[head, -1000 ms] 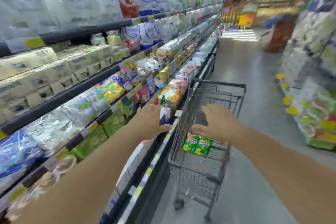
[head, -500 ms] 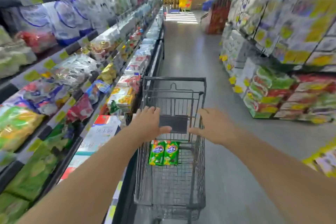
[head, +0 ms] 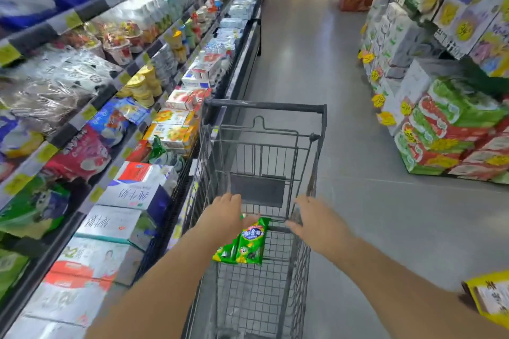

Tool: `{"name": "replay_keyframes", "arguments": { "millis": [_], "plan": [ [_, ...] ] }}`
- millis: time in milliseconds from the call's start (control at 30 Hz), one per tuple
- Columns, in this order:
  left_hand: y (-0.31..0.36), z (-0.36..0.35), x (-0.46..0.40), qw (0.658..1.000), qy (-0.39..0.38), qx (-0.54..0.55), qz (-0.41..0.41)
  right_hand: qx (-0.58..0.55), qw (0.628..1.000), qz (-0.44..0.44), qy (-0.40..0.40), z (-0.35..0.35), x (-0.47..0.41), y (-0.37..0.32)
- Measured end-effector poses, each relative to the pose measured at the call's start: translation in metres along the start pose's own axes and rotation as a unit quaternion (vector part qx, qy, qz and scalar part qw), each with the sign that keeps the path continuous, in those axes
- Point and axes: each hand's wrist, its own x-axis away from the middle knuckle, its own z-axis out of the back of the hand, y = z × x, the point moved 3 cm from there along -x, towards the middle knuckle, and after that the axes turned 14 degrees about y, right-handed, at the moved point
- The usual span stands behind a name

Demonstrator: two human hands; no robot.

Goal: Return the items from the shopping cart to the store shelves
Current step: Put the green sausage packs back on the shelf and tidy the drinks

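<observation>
The cart [head: 261, 162] stands in the aisle beside the shelves [head: 110, 107] on the left. One green pack [head: 245, 242] is the only item to be seen in it, near the left hand [head: 224, 216]. Both hands reach toward the cart's near end. The left hand's fingers lie fairly straight and its thumb touches the pack's top. The right hand [head: 314, 221] is spread out and holds nothing (it may touch the wire rim). So the pack is not back on a shelf yet. That job is left, I think.

Head camera (only view) looks forward-down along the aisle floor [head: 316, 69].
</observation>
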Motion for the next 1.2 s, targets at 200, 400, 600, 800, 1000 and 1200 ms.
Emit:
{"name": "replay_keyframes", "arguments": {
  "millis": [200,400,600,800,1000,1200],
  "plan": [
    [-0.028,-0.089,-0.035,0.996,-0.042,0.032,0.074,-0.013,0.998,0.008,-0.053,-0.089,-0.06,0.011],
    [-0.075,-0.178,-0.081,0.989,-0.086,0.017,0.118,-0.005,0.998,0.001,-0.066,-0.188,-0.116,0.015],
    [-0.117,-0.27,-0.124,0.986,-0.102,0.026,0.127,0.009,0.997,-0.022,-0.077,-0.285,-0.154,0.03],
    [-0.138,-0.342,-0.149,0.982,-0.115,0.034,0.149,-0.004,0.992,-0.08,-0.096,-0.373,-0.17,0.041],
    [-0.151,-0.384,-0.162,0.981,-0.088,0.003,0.174,-0.032,0.986,-0.132,-0.092,-0.42,-0.184,0.051],
    [-0.151,-0.393,-0.161,0.975,-0.078,0.017,0.207,-0.087,0.97,-0.186,-0.131,-0.447,-0.186,0.055]
  ]
}}
